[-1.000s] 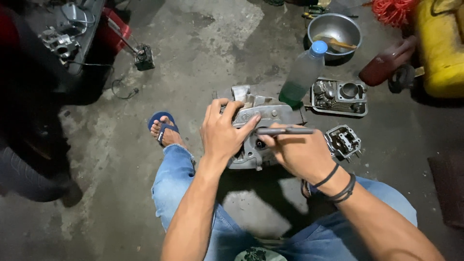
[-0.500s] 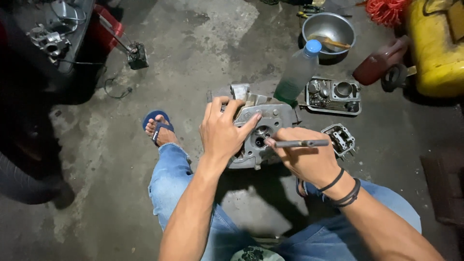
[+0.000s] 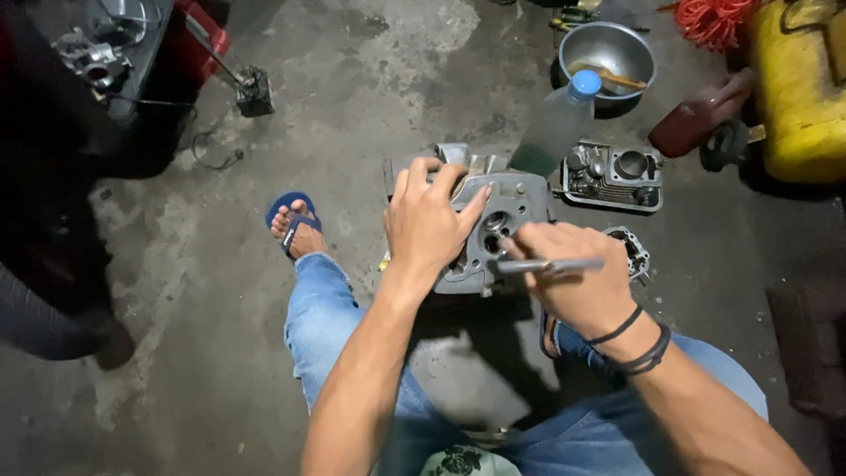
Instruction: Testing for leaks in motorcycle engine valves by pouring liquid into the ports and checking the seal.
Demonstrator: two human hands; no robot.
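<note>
On the concrete floor (image 3: 220, 291), between the seated person's knees, sits a grey cast engine part (image 3: 502, 220), likely a cylinder head, its ported face up.

Left hand (image 3: 427, 220): spread flat over the near-left half of the casting, fingers curled over its far edge, pressing it down. Grasping the part, not clenched.

Right hand (image 3: 573, 282): closed round a slim metal tool (image 3: 546, 264), shank lying roughly level, tip pointing left at a round bore in the casting. Tip looks to be at or just touching the bore's edge; blur there, cannot tell which.

Step in hand, by my judgement: working or probing at that bore while the part is steadied. Next move would call for the left hand to hold the casting firm and the tool tip to stay lined up with the hole.

Around it: a second finned engine piece (image 3: 612, 176) just beyond, a smaller casting (image 3: 630, 251) partly hidden behind the right hand, a clear plastic bottle (image 3: 560, 123) with a blue cap, a steel bowl (image 3: 608, 53), a yellow container (image 3: 797, 97) cut off at the right edge.

Hidden: tool's working end, underside of the casting. Dark machinery (image 3: 88, 70) at top left too dim to name.
</note>
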